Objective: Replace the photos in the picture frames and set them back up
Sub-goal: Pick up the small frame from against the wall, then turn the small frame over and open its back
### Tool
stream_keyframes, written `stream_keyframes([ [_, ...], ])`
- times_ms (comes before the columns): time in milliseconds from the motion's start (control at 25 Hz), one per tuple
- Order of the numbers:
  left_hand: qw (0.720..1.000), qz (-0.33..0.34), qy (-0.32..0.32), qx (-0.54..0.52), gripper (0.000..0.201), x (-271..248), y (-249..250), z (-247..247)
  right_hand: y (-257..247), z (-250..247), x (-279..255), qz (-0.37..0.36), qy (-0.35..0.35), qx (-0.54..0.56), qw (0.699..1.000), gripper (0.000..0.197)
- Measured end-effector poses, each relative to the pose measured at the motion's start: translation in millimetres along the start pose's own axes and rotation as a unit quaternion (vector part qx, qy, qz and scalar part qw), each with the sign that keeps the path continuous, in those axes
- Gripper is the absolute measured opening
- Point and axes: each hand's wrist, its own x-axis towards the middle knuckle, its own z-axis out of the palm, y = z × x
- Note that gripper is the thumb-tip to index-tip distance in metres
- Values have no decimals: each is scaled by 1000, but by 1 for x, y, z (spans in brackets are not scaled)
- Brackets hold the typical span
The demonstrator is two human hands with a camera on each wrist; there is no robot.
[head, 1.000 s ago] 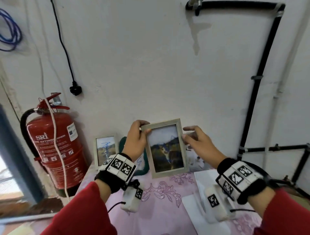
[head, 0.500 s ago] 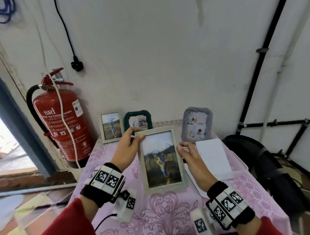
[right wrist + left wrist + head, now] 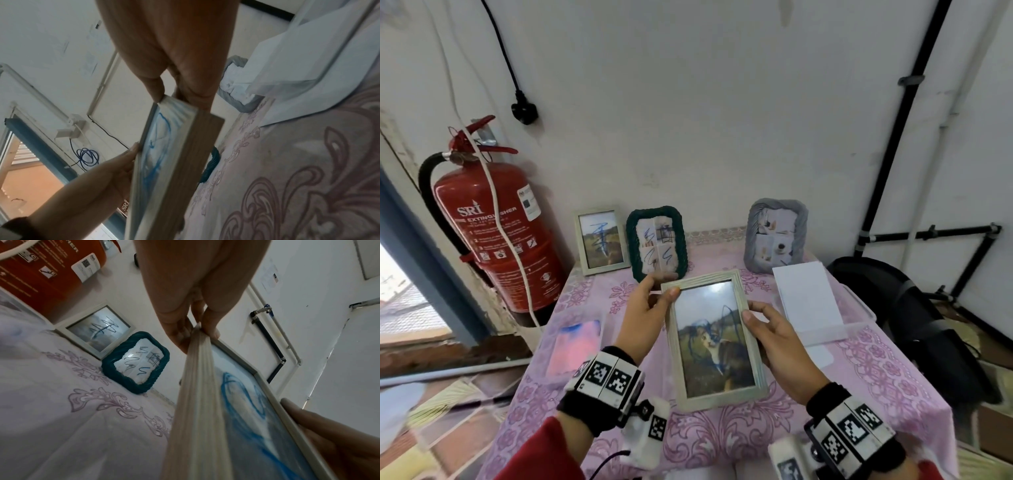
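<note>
I hold a pale wooden picture frame [image 3: 714, 337] above the pink tablecloth, tilted back with its glass facing me. Its photo shows a cat, with blue scribble over it. My left hand [image 3: 650, 305] pinches the frame's top left corner [image 3: 197, 334], thumb on the front. My right hand [image 3: 763, 329] grips the right edge [image 3: 180, 104], thumb in front and fingers behind. Three other frames stand against the wall: a pale one [image 3: 602, 238], a dark green rope one [image 3: 656, 244] and a grey one [image 3: 775, 236].
A red fire extinguisher [image 3: 496, 226] stands left of the table. A clear tray [image 3: 859, 305] holding a white sheet [image 3: 806, 298] lies at the right. A pink and blue card [image 3: 575, 346] lies on the cloth at the left. A black chair [image 3: 914, 315] stands beside the table's right edge.
Both hands have brought the frame down from in front of the wall and tilted it back over the table. The head view has dropped, which brings the three standing frames into sight.
</note>
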Motion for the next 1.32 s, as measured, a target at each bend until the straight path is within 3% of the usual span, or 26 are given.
stream_keyframes([
  [80, 990, 53, 29, 126, 28, -9, -4, 4, 2, -2, -6, 5, 2, 21, 1000, 24],
  [160, 953, 151, 48, 256, 35, -24, -1, 13, 4, -1, -9, 4, 18, 35, 999, 22],
  [280, 945, 198, -36, 257, 32, -46, 2, 32, 5, -1, -7, 1, 34, 52, 998, 21],
  [400, 969, 161, -99, 160, 36, -64, 1, 49, 8, 1, -5, 3, 23, 114, 993, 19],
  [600, 986, 125, -88, 60, 48, -74, -4, 62, 9, 4, -3, 8, -4, 227, 974, 45],
  [760, 990, 108, -86, 7, 52, -72, -7, 51, 11, 5, 2, -8, 11, 166, 986, 51],
  [880, 993, 72, -62, -76, 48, -67, -9, 40, 10, 4, 5, -26, 20, 94, 995, 38],
  [1000, 987, 19, -36, -157, 49, -59, -14, 31, 16, 4, 7, -56, 67, -47, 995, 20],
  [1080, 976, -12, -21, -217, 50, -57, -20, 24, 25, 1, 9, -53, 112, -113, 986, 30],
  [1160, 956, -43, -20, -291, 52, -57, -27, 19, 33, -3, 9, -21, 119, -104, 987, 40],
  [1320, 921, -99, 1, -378, 56, -63, -44, 15, 47, -8, 3, 11, 90, -77, 993, 37],
])
